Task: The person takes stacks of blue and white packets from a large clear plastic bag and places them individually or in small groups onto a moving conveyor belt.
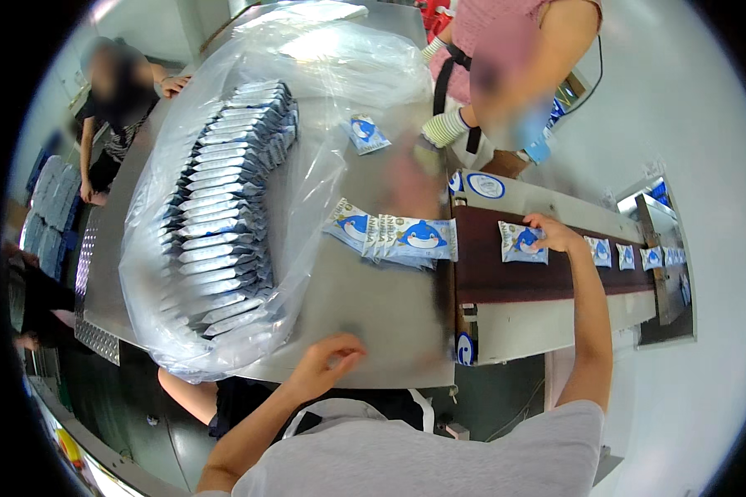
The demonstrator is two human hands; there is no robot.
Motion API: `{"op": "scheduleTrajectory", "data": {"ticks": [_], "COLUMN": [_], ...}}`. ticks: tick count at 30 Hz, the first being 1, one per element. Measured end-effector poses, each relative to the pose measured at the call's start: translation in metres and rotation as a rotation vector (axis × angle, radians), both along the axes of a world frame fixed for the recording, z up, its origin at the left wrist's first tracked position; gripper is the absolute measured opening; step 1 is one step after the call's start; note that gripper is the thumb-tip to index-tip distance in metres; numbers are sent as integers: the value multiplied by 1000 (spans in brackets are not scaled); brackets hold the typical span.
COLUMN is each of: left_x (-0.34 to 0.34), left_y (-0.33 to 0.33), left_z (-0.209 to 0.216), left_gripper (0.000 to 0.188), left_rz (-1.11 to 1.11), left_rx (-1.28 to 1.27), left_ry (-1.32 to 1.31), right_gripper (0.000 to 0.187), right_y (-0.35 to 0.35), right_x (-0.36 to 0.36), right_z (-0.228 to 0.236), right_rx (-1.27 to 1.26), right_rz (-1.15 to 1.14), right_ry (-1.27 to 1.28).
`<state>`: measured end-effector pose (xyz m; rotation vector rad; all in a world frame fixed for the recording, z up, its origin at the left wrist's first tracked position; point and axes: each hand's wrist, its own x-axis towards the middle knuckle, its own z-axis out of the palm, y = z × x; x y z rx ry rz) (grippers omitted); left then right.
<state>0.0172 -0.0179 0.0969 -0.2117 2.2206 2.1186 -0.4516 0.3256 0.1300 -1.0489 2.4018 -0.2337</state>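
A dark red conveyor belt carries blue-and-white snack packets toward the steel table. My right hand reaches over the belt, its fingers closed on the right edge of a snack packet. Over the near part of the table, my left hand is loosely curled, with nothing visible in it. Beyond it, several overlapping packets lie at the belt's end. A large clear plastic bag holds a long curved row of packets standing on edge.
Another snack packet lies alone farther back. Across the table, a co-worker in pink with striped cuffs reaches in, the hand blurred. Another person is at the far left. More packets sit along the belt toward a wall opening.
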Motion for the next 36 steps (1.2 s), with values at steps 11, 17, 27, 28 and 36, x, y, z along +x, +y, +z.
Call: {"op": "scheduleTrajectory", "data": {"ticks": [11, 17, 27, 28, 36], "left_x": [-159, -169, -190, -173, -66], "left_y": [46, 41, -37, -54, -2], "left_z": [-101, -72, -73, -72, -94], "left_gripper": [47, 47, 65, 68, 106], "left_rz": [525, 597, 836, 809, 242], "left_rx": [525, 950, 733, 762, -35], "left_ry": [-259, -285, -69, -24, 479], "right_gripper": [74, 75, 65, 75, 113], "right_y": [-231, -229, -320, -329, -218], "right_x": [62, 115, 148, 174, 280], "right_z": [-45, -71, -106, -98, -128], "right_rx": [18, -123, -371, -441, -1102], "right_rz": [512, 224, -87, -172, 122], "right_ry": [-78, -805, -662, -621, -325]}}
